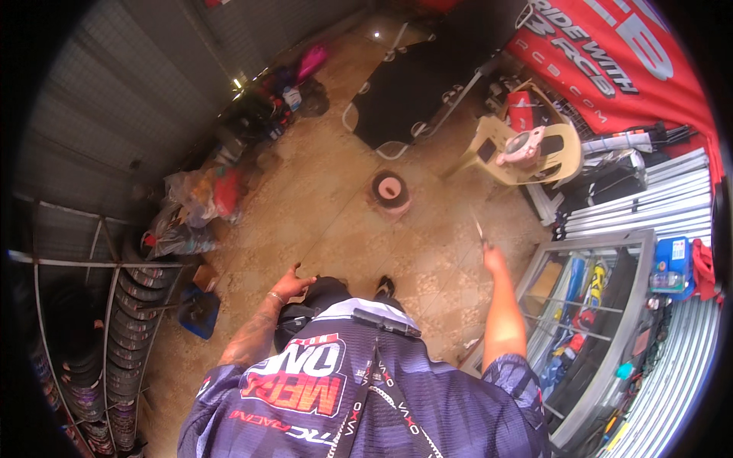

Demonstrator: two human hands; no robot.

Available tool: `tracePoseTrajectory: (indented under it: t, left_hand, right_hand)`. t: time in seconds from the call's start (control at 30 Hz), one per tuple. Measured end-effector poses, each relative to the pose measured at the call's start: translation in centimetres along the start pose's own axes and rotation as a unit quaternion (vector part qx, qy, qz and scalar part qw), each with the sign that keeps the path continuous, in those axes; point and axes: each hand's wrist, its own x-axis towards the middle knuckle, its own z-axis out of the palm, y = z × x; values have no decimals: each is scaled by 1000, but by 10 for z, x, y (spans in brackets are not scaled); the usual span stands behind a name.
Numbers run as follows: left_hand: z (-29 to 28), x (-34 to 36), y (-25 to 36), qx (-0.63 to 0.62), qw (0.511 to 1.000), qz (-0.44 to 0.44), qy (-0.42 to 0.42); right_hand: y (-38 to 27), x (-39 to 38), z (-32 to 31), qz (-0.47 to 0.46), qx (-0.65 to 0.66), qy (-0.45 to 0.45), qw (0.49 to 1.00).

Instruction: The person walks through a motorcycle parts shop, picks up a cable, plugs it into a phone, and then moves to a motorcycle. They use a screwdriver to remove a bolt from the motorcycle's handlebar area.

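My right hand (494, 259) reaches forward on the right, its fingers closed round a thin, pointed, blade-like tool (479, 227) whose tip points away from me. Its exact kind is too small to tell. Out in front of my left thigh, my left hand (290, 285) is held with its fingers apart and nothing in it. A round pink object with a dark ring on top (389, 189) stands on the tiled floor ahead, apart from both hands. Farther right, a pink device with a round face (522, 147) rests on a beige plastic chair (563, 158).
A black folding cot (408, 91) stands at the back. Plastic bags (195, 200) and a blue tray (198, 311) lie left, near a rack of tyres (137, 328). At right are a glass-fronted cabinet (546, 259), a blue box (672, 267) and a red banner (649, 84).
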Motion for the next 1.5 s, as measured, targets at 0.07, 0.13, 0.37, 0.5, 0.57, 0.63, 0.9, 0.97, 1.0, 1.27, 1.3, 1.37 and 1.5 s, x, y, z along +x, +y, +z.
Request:
tracePoseTrajectory:
  t: [0.07,0.13,0.37,0.5,0.57,0.63,0.9,0.97,1.0,1.27,1.3,1.37,1.5]
  left_hand:
    - [11,12,22,21,1000,9,2]
    - [19,28,35,-5,1000,-6,-12]
    - [15,104,59,-163,986,-16,-39]
    - [8,104,60,-172,985,-22,-11]
    - [1,102,59,-219,975,-38,-13]
    - [-2,103,53,-256,965,-48,6]
    - [16,109,30,-365,924,-69,86]
    - [21,111,32,-380,917,-66,107]
    - [22,113,34,-385,912,-69,123]
    - [37,82,80,-464,846,-90,248]
    - [43,80,89,-476,840,-87,247]
    - [50,74,110,-447,852,-92,254]
    - [79,64,123,-459,833,-83,299]
  right_hand:
    - [-79,60,-59,-29,37,10,999]
    - [-145,84,-94,-118,108,79,984]
    - [-238,97,-65,-173,153,-79,970]
    - [-187,107,-29,-16,177,-225,958]
    - [-150,113,-19,41,156,-235,959]
    - [-112,115,-13,98,125,-243,957]
    - [-123,140,-1,78,-39,-284,955]
    - [-163,166,7,33,-43,-298,953]
    - [-185,182,17,12,-40,-305,951]
    - [-403,307,67,-216,-105,-333,912]
    - [-424,316,69,-234,-106,-333,907]
    - [-468,331,64,-274,-84,-347,893]
    - [-524,354,83,-365,-179,-314,858]
